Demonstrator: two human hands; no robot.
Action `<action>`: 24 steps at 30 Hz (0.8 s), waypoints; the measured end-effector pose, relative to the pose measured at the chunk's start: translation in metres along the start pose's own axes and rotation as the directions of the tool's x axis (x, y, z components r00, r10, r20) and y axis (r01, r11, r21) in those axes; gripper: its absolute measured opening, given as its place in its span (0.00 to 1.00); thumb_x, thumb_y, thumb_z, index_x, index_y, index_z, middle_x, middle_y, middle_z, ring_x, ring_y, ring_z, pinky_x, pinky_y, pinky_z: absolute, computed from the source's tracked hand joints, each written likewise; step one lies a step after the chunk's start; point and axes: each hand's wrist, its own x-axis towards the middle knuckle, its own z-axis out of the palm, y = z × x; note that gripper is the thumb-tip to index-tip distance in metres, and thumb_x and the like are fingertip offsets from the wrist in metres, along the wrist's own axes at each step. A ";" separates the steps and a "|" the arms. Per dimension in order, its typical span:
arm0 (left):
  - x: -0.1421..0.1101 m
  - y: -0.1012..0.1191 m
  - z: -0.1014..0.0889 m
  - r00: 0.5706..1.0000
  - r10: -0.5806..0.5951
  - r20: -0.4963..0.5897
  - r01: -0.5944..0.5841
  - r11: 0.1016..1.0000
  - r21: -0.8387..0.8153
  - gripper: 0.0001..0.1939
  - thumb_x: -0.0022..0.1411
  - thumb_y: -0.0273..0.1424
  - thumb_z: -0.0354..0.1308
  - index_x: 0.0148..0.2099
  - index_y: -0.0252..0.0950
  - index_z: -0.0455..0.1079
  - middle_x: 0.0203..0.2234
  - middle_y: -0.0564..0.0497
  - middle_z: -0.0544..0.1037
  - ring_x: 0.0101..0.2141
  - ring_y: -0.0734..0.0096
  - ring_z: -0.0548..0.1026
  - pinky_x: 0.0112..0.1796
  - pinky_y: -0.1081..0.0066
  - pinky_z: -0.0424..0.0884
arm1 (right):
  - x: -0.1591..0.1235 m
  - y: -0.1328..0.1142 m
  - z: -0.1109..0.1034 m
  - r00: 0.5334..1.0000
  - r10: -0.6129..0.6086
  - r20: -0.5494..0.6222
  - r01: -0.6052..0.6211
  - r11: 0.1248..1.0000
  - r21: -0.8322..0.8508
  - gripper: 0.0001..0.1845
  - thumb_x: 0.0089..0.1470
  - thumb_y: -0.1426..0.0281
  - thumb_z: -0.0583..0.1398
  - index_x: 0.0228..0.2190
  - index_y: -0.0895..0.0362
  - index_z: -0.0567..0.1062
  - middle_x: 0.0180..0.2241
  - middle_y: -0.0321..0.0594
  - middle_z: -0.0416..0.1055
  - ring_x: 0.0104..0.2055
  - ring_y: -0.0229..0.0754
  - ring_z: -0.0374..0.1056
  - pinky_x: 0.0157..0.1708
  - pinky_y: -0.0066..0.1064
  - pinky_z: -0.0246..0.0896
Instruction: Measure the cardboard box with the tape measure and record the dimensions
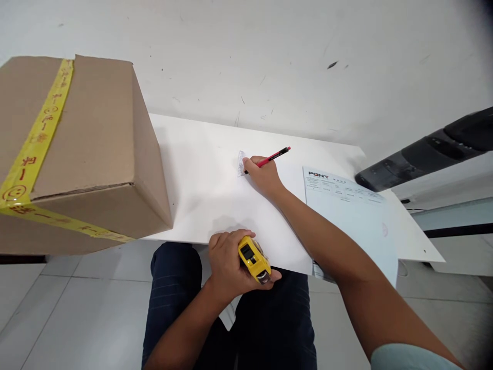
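Note:
My left hand [227,264] is closed around a yellow tape measure [254,259] with a black panel, just over the front edge of the white table [196,205]. Its blade end faces the lower right. Farther back, my right hand [264,173] grips a red and black pen [274,156], whose lower end points at a small slip of paper [241,163]. Faint marks show on the slip, partly covered by my fingers. Whether the pen's tip touches it I cannot tell.
A large cardboard box [96,123] with yellow printed tape stands at the left. Under and beside my right forearm lies a printed sheet [346,221]. A dark cylindrical object [408,159] leans in from the right. A scuffed white wall [246,67] rises behind the table.

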 end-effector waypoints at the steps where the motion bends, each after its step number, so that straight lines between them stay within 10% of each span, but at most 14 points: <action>1: 0.000 0.000 0.000 1.000 -0.001 0.003 0.001 1.000 0.006 0.35 0.46 0.56 0.64 0.50 0.41 0.63 0.35 0.50 0.83 0.33 0.60 0.81 0.40 0.60 0.67 | 0.000 0.000 0.000 1.000 -0.006 -0.011 0.006 1.000 0.001 0.21 0.54 0.68 0.58 0.14 0.53 0.58 0.16 0.28 0.48 0.22 0.34 0.46 0.25 0.30 0.51; 24: 0.002 0.002 0.000 0.999 0.028 -0.017 -0.028 1.000 0.009 0.36 0.46 0.58 0.63 0.50 0.40 0.64 0.34 0.51 0.82 0.31 0.63 0.80 0.38 0.60 0.66 | 0.003 0.006 -0.002 0.998 -0.029 -0.053 0.027 0.999 -0.040 0.21 0.53 0.68 0.58 0.13 0.53 0.58 0.15 0.28 0.48 0.21 0.34 0.47 0.23 0.30 0.47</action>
